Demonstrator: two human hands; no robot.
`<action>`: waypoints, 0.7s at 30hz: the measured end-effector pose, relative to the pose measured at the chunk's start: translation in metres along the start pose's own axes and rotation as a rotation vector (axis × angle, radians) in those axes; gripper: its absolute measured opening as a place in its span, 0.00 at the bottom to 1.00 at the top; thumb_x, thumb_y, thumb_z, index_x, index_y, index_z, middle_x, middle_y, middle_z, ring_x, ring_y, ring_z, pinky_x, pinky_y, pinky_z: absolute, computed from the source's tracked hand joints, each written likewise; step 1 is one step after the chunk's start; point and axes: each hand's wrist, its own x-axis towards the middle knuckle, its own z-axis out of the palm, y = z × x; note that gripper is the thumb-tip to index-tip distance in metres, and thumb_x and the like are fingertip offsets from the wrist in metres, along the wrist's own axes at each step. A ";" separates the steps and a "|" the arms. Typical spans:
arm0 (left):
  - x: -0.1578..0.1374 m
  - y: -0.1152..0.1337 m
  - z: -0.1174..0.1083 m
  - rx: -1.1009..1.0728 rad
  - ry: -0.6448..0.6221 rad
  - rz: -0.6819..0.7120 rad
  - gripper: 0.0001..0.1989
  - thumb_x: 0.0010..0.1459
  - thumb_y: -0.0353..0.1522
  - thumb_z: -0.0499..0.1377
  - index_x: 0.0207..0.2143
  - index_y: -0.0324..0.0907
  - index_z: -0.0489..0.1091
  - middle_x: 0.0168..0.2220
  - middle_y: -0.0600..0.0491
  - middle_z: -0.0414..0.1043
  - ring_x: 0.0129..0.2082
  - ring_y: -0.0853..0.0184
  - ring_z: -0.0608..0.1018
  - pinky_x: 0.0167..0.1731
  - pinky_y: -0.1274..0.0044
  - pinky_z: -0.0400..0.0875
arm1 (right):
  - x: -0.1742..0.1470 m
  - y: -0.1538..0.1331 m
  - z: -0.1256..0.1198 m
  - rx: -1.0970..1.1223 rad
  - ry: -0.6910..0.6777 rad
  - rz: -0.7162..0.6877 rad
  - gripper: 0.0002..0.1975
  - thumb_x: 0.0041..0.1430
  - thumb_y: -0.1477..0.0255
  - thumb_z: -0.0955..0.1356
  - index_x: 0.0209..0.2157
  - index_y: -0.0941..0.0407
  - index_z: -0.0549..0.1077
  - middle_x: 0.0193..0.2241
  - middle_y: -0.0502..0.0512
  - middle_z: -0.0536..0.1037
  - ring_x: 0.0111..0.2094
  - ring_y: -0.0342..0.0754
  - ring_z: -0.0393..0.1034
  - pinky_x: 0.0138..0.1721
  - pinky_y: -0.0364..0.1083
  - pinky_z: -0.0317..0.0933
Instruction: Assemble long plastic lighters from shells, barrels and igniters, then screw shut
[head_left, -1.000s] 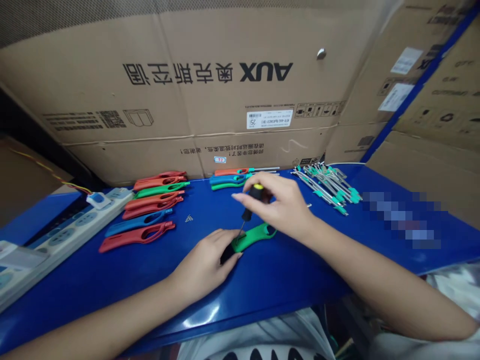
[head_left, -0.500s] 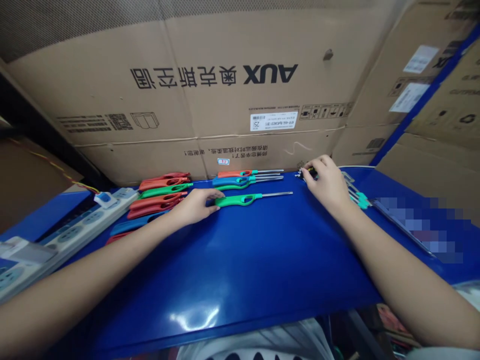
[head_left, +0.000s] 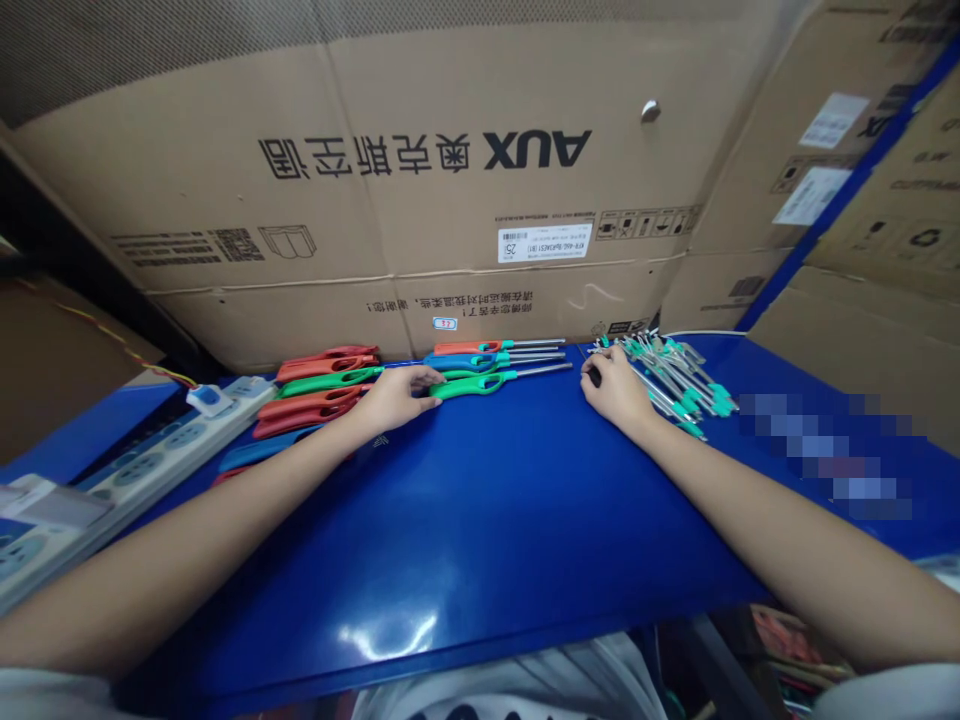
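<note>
My left hand pinches the handle end of a green long-necked lighter, which lies on the blue table with its metal tube pointing right. Just behind it lie a blue lighter and an orange one, pointing the same way. My right hand is at the left edge of a pile of metal tubes with teal ends. Its fingers are closed around something small and dark, mostly hidden. Under and behind my left wrist lies a column of red, green and blue lighter handles.
A white power strip with a plug runs along the left side. Printed cardboard walls the back, bearing a small number label. More cardboard stands at right. The table's front edge is near my body.
My left hand has shifted the green lighter slightly back, closer to the blue one. My right hand has moved left and nearer to me, uncovering the pile of metal tubes.
</note>
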 end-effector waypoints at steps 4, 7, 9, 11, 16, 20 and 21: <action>-0.004 0.005 0.002 0.081 0.041 0.029 0.13 0.54 0.31 0.65 0.43 0.38 0.76 0.47 0.44 0.81 0.47 0.56 0.82 0.53 0.63 0.76 | -0.001 0.001 0.001 -0.012 0.012 -0.007 0.10 0.61 0.71 0.64 0.39 0.57 0.76 0.47 0.65 0.71 0.41 0.56 0.71 0.34 0.50 0.65; -0.011 0.015 -0.002 0.188 0.072 0.066 0.13 0.54 0.31 0.64 0.44 0.39 0.77 0.49 0.45 0.80 0.50 0.55 0.80 0.55 0.63 0.73 | -0.001 0.002 0.002 -0.015 0.042 -0.019 0.10 0.60 0.71 0.64 0.38 0.57 0.77 0.46 0.66 0.71 0.46 0.60 0.69 0.40 0.53 0.66; -0.015 0.022 -0.010 0.257 0.083 0.089 0.14 0.55 0.32 0.63 0.45 0.40 0.76 0.50 0.46 0.79 0.52 0.56 0.78 0.57 0.65 0.70 | -0.001 0.002 0.003 -0.011 0.072 -0.020 0.11 0.60 0.70 0.64 0.36 0.58 0.77 0.45 0.67 0.71 0.49 0.63 0.67 0.46 0.56 0.65; -0.018 0.024 -0.026 0.323 0.091 0.084 0.15 0.57 0.34 0.62 0.47 0.41 0.76 0.50 0.47 0.79 0.51 0.57 0.78 0.55 0.66 0.70 | -0.001 0.003 0.004 -0.002 0.108 -0.024 0.11 0.60 0.69 0.64 0.35 0.59 0.77 0.45 0.67 0.71 0.49 0.64 0.65 0.49 0.58 0.64; -0.024 0.007 -0.084 0.488 0.092 -0.077 0.12 0.56 0.38 0.61 0.36 0.39 0.78 0.34 0.47 0.80 0.34 0.58 0.80 0.37 0.71 0.72 | 0.001 0.007 0.006 0.011 0.264 -0.150 0.11 0.59 0.67 0.63 0.34 0.57 0.76 0.41 0.66 0.74 0.46 0.63 0.67 0.48 0.58 0.63; -0.036 -0.009 -0.117 0.542 -0.008 -0.151 0.18 0.50 0.46 0.65 0.34 0.41 0.78 0.29 0.51 0.78 0.29 0.62 0.77 0.30 0.75 0.67 | 0.001 0.003 0.001 0.096 0.278 -0.173 0.14 0.56 0.73 0.62 0.43 0.58 0.73 0.25 0.55 0.71 0.33 0.57 0.69 0.41 0.54 0.64; -0.039 -0.012 -0.120 0.540 -0.045 -0.150 0.19 0.49 0.48 0.65 0.34 0.42 0.78 0.30 0.52 0.78 0.30 0.63 0.77 0.31 0.76 0.67 | 0.001 0.001 -0.001 0.110 0.270 -0.180 0.16 0.56 0.74 0.62 0.45 0.58 0.73 0.23 0.53 0.69 0.31 0.56 0.68 0.39 0.53 0.64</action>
